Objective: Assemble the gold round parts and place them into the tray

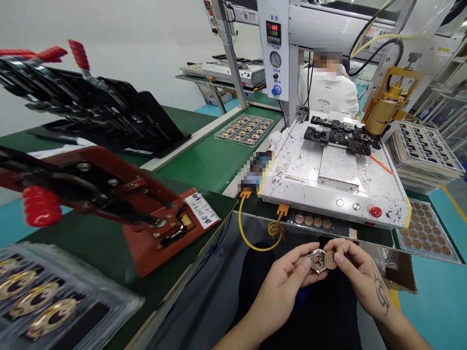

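Note:
Low in the middle of the head view, both hands meet over my lap. My left hand [290, 272] pinches a small round silver metal part [318, 260] between thumb and fingers. My right hand [355, 266] holds a thin round tan disc [331, 260] against the right side of that metal part. The two pieces touch. A row of similar tan discs [313, 221] lies on the dark ledge just beyond my hands.
A white dispensing machine [339, 170] with black fixtures and a red button [375, 212] stands ahead. A red toggle-clamp jig [138, 214] sits on the green bench at left. Trays of parts lie at lower left [44, 301], back centre [245, 130] and right [425, 228]. Another person [330, 87] sits behind the machine.

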### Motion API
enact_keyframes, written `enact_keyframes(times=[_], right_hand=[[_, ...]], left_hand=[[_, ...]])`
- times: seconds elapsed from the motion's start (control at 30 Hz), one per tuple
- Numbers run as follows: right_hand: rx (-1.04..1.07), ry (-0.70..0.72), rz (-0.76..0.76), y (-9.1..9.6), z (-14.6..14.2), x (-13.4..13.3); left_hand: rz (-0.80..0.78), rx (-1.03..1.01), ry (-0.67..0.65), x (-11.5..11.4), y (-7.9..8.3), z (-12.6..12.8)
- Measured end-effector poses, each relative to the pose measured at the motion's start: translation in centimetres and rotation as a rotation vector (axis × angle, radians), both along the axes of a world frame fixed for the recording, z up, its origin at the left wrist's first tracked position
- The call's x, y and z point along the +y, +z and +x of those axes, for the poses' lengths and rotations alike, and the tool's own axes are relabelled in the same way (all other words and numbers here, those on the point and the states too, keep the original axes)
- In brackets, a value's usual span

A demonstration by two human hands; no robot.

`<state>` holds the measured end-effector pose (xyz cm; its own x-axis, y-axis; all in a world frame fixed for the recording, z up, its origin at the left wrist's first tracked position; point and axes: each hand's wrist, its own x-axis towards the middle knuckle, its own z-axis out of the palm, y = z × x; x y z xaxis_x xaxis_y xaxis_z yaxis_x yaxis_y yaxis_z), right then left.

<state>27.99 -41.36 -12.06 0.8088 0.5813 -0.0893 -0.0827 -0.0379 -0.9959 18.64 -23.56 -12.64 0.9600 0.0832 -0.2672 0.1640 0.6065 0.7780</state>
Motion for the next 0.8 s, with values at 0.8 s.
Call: enact_keyframes(times=[0.8], right_hand=[[-0.224,0.005,-0.110,-0.53,-0.75,0.98]], left_hand=[[0.171,-0.076,0.022,-1.05,-0.13,-0.18]])
